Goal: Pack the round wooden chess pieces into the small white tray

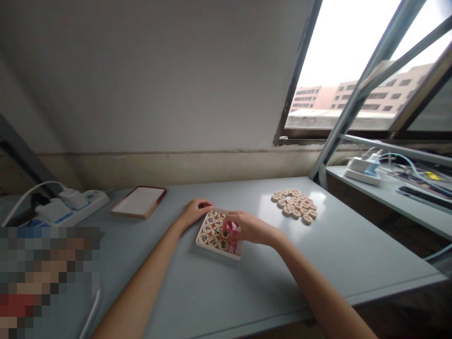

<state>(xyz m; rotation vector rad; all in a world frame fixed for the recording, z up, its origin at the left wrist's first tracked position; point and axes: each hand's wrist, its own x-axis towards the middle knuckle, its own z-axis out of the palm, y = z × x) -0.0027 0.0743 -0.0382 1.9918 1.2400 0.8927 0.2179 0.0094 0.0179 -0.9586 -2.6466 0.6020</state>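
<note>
Looks like packing: right hand point(244, 228) at box's point(218, 252) 3 o'clock, fingers bent over a piece point(225, 234), left hand point(196, 212) at 11, can't tell either grip; next probably calls for seating it, loose pieces point(297, 206) waiting at 2.

Grey wall point(176, 80), bright window point(325, 56) upper right, shiny grey desk point(205, 296) below.
</note>
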